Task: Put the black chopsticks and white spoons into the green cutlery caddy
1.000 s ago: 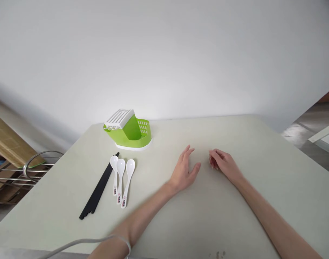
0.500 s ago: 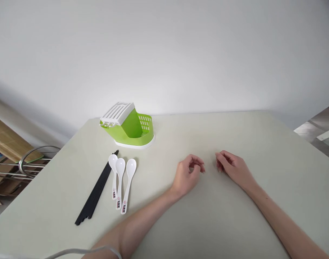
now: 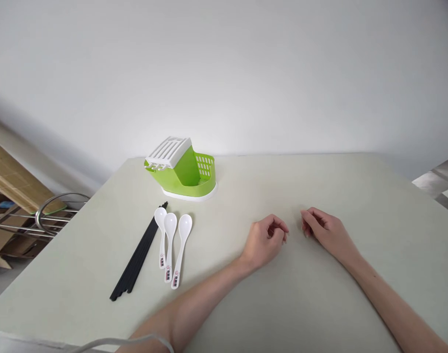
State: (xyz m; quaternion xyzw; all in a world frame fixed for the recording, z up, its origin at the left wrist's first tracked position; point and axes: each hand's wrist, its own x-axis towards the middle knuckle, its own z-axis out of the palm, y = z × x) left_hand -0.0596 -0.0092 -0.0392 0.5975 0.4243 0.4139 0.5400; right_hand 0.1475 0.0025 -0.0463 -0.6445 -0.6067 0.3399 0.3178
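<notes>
My left hand (image 3: 266,241) rests on the table with loosely curled fingers. A gap shows between thumb and fingers, and it holds nothing. Facing it a short way to the right, my right hand (image 3: 326,230) lies half curled and holds nothing visible; the two hands do not touch. Left of my left forearm lie three white spoons (image 3: 170,223), bowls pointing away from me, with printed marks on their handles. A bundle of black chopsticks (image 3: 139,260) lies slantwise beside them. Behind these stands a green holder (image 3: 183,179) with a white slotted top, small hooks and a white base.
The pale table (image 3: 268,181) reaches back to a white wall (image 3: 246,73). At left, beyond the table edge, are a metal rack (image 3: 49,215) and cardboard (image 3: 14,179). A grey cable (image 3: 128,340) crosses the near edge by my left forearm.
The whole scene has shifted slightly to the right in view, as my head turned a little left. Hands, spoons, chopsticks and holder keep their places on the table.
</notes>
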